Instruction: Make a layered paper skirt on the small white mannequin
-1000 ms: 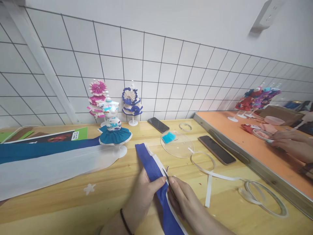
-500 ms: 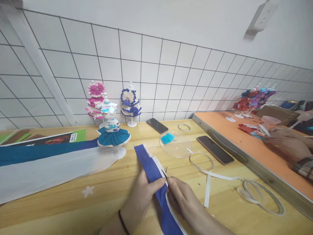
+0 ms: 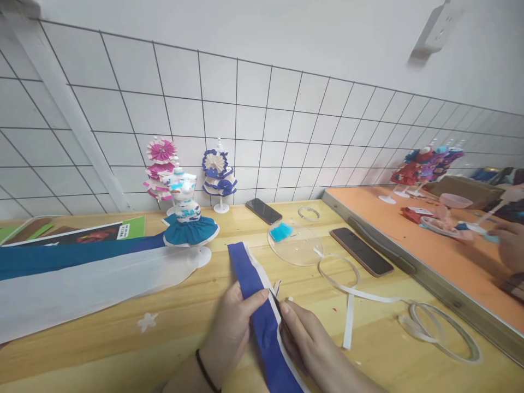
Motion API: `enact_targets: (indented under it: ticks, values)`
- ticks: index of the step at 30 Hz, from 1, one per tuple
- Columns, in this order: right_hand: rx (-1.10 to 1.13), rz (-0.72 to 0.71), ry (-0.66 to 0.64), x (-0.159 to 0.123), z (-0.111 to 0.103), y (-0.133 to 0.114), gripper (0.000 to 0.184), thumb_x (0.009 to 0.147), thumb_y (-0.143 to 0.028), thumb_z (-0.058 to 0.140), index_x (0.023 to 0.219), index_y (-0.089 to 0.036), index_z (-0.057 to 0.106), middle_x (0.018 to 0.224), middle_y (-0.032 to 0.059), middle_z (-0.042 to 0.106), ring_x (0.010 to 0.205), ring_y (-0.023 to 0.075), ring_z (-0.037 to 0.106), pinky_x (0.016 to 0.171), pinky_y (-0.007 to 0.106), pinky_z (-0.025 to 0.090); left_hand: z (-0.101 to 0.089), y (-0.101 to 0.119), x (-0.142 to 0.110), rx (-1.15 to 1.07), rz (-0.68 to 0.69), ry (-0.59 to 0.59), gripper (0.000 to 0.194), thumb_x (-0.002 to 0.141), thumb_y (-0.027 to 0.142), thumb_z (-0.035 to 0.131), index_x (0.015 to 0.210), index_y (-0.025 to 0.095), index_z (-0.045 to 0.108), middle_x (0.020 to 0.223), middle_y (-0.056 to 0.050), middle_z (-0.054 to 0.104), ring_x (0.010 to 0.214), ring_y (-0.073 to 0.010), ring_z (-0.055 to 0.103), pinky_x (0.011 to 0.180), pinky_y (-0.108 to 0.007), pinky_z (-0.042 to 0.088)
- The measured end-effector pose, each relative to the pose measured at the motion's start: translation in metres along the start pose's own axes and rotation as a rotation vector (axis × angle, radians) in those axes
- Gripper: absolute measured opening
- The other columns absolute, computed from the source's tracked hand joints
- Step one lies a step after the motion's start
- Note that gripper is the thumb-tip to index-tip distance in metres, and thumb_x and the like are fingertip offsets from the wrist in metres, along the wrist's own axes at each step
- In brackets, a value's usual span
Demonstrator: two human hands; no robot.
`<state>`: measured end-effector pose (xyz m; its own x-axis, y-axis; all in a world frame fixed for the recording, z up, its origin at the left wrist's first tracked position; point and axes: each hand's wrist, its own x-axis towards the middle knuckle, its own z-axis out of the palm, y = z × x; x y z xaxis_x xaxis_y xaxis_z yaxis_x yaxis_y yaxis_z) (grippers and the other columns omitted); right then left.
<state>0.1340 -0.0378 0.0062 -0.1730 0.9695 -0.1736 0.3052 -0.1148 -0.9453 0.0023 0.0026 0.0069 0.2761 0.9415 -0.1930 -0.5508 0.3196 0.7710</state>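
L hand (image 3: 232, 325) further left now; blue strip (image 3: 266, 327) in grip (R hand (image 3: 306, 334): dark blade (image 3: 274, 299))

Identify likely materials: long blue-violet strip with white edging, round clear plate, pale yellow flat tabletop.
Long blue-violet strip with white edging: probably crepe-like paper or thin fabric; matte, softly creased and bending.
Round clear plate: likely plastic, though glass isn't ruled out; glossy, see-through, with small highlights.
Pale yellow flat tabletop: wood or wood-look laminate; slight sheen, grain-like bands.

between the strip (image 3: 266, 326) and the nearer phone (image 3: 362, 252), the disc (image 3: 305, 248) lies on the table (image 3: 188, 311).
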Motion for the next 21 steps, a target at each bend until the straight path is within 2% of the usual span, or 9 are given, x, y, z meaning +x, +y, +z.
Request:
enact_targets:
  ticks: [5,10,16,21]
  values:
    - [0.080,0.038,0.006,0.001,0.002,0.001,0.044,0.091,-0.054,0.025,0.064,-0.021,0.036,0.044,-0.0087,0.031,0.038,0.0083,0.030,0.042,0.022,0.024,-0.001,-0.010,-0.001,0.090,0.007,0.051,0.022,0.065,0.020,0.072,0.085,0.013,0.066,0.083,-0.009,0.072,0.076,-0.0200,0.065,0.073,-0.031,0.050]
    - [0.100,0.048,0.015,0.000,0.002,-0.001,0.045,0.090,-0.057,0.026,0.069,-0.021,0.043,0.039,-0.0099,0.030,0.034,0.0089,0.028,0.042,0.024,0.025,-0.002,-0.016,-0.001,0.171,0.024,0.102,0.020,0.061,0.022,0.075,0.077,0.014,0.068,0.076,-0.006,0.072,0.068,-0.0178,0.063,0.066,-0.028,0.050]
    - [0.090,0.011,0.061,0.000,0.003,-0.002,0.047,0.089,-0.058,0.028,0.072,-0.020,0.049,0.040,-0.0090,0.030,0.037,0.0104,0.031,0.045,0.024,0.030,-0.001,-0.016,-0.001,0.194,0.031,0.112,0.017,0.063,0.022,0.073,0.077,0.014,0.067,0.075,-0.006,0.072,0.068,-0.0183,0.064,0.064,-0.028,0.050]
    - [0.069,0.017,0.071,0.000,0.003,0.002,0.048,0.088,-0.059,0.027,0.075,-0.020,0.051,0.041,-0.0084,0.031,0.038,0.0114,0.034,0.047,0.024,0.032,-0.001,-0.017,-0.001,0.209,0.040,0.082,0.018,0.067,0.021,0.071,0.082,0.013,0.067,0.081,-0.008,0.072,0.072,-0.0191,0.064,0.068,-0.030,0.050]
